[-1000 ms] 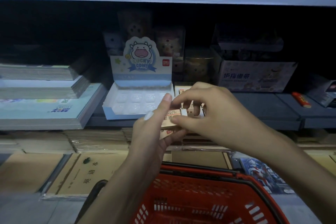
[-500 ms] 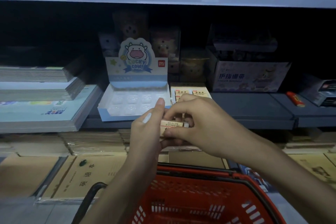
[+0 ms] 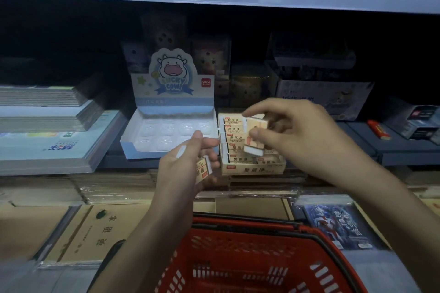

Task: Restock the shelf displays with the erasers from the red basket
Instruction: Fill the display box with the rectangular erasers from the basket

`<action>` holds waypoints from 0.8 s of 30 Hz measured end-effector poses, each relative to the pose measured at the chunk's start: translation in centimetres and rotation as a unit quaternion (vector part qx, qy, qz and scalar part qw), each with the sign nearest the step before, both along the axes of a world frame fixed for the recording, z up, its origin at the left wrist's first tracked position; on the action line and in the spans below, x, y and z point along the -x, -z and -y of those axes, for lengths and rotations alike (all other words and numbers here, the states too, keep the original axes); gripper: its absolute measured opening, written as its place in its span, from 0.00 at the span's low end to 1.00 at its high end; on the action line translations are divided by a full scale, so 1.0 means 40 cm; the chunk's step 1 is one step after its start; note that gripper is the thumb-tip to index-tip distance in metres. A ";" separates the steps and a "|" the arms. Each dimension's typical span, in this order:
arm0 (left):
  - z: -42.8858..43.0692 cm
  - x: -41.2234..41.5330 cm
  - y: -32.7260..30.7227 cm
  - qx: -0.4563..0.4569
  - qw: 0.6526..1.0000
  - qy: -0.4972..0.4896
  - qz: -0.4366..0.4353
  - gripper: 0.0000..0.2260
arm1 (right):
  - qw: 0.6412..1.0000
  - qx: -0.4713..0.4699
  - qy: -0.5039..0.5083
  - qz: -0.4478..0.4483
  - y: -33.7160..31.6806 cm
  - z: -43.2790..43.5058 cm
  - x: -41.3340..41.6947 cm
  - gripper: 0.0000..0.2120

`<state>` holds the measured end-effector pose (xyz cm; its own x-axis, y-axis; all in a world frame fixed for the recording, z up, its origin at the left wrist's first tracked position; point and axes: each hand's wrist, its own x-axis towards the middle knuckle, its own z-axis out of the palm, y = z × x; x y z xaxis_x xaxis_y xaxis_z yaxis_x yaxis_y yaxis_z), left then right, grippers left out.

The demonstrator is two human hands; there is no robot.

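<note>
My right hand (image 3: 302,135) pinches a beige-sleeved eraser (image 3: 255,137) between thumb and fingers, holding it on end just above the beige eraser display box (image 3: 252,170) on the shelf. That box holds several rows of the same erasers. My left hand (image 3: 183,169), lower and to the left of the box, grips another eraser or small stack of erasers (image 3: 204,169) in its palm. The red basket (image 3: 252,266) hangs below my forearms at the bottom; its contents are hidden from here.
Left of the eraser box stands a blue "Lucky Cow" display tray (image 3: 166,135) with bare plastic pockets. Stacked notebooks (image 3: 47,135) lie far left, boxed goods (image 3: 319,97) at the back right, a red item (image 3: 378,129) on the right. Brown exercise books (image 3: 90,231) fill the lower shelf.
My hands were together on the erasers; now they have parted. The right hand has lifted one eraser up and right over the display box, while the left keeps the rest lower down.
</note>
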<state>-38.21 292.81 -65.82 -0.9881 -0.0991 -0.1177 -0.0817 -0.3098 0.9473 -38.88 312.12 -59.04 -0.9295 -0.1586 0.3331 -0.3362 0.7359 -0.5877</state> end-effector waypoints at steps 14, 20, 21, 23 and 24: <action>-0.032 0.004 0.032 0.197 0.979 0.026 -0.051 0.04 | 0.940 0.311 0.117 0.073 0.133 -0.075 -0.008 0.07; -0.031 0.007 0.043 0.213 0.976 0.025 -0.049 0.05 | 0.971 0.182 0.155 0.024 0.159 -0.055 0.003 0.11; -0.030 0.007 0.045 0.211 0.976 0.026 -0.050 0.05 | 0.974 0.154 0.166 0.017 0.160 -0.050 0.002 0.11; -0.028 0.008 0.049 0.211 0.976 0.028 -0.054 0.05 | 0.978 0.111 0.179 0.000 0.163 -0.045 -0.004 0.11; -0.028 0.010 0.051 0.211 0.975 0.029 -0.055 0.05 | 0.980 0.089 0.180 -0.009 0.164 -0.043 -0.008 0.11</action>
<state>-38.61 293.92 -67.87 -0.9979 -0.0583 0.0291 0.0225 0.1120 0.9935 -38.58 313.84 -65.60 -0.9081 0.2396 0.3434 -0.0862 0.6955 -0.7133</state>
